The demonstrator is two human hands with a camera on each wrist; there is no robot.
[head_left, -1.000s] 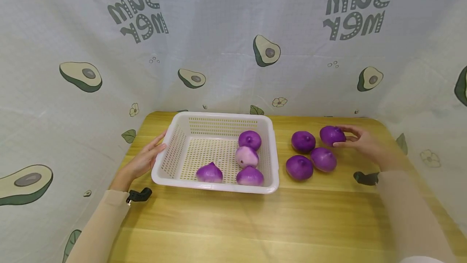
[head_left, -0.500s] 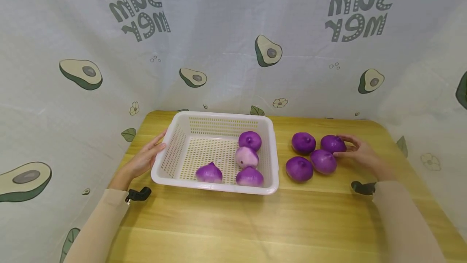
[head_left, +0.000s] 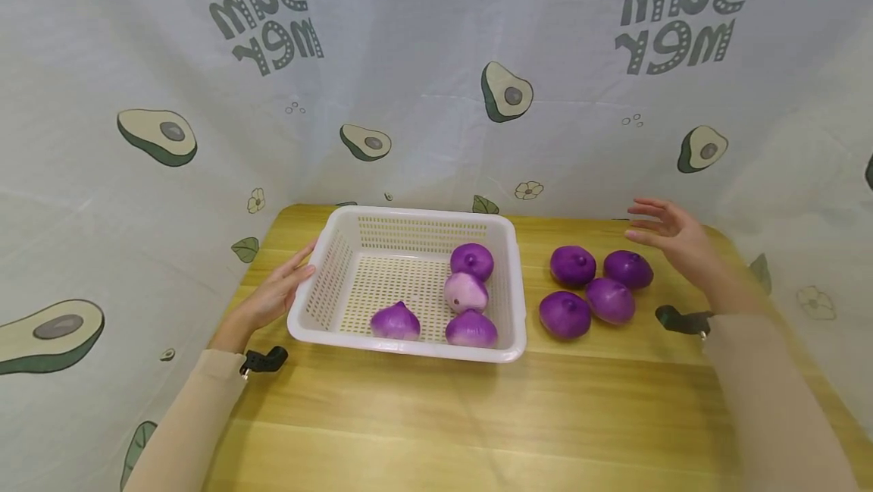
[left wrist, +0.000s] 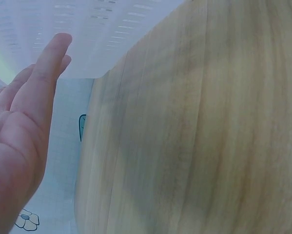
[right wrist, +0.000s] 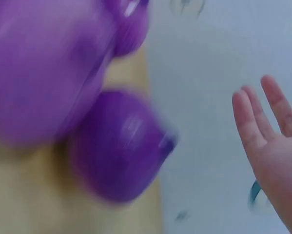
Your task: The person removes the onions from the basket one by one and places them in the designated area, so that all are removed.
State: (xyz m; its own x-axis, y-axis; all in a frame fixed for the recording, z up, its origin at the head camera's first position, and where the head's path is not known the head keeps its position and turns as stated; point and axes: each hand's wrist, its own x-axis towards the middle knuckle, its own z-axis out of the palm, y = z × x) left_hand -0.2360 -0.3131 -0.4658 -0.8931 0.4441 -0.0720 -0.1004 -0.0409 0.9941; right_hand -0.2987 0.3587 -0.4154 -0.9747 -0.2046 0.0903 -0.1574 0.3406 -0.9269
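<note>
A white perforated basket [head_left: 327,280] sits on the wooden table [head_left: 477,416] and holds several purple onions [head_left: 470,261]. My left hand [head_left: 280,291] rests with straight fingers against the basket's left wall; the left wrist view shows the same left hand [left wrist: 24,126] flat beside the white wall. To the right of the basket lie several more purple onions [head_left: 573,264], one of them [head_left: 627,268] nearest my right hand [head_left: 664,230]. That hand hovers above the table with fingers spread, holding nothing. In the right wrist view the right hand [right wrist: 277,141] is open beside blurred onions [right wrist: 121,146].
An avocado-print cloth [head_left: 436,75] hangs behind and around the table. Black wrist mounts [head_left: 262,361] sit at both wrists. The table's front half shows bare wood.
My right hand let go of the far-right onion, which now lies with the others, and lifted up and back with fingers spread. The left hand stayed at the basket.
</note>
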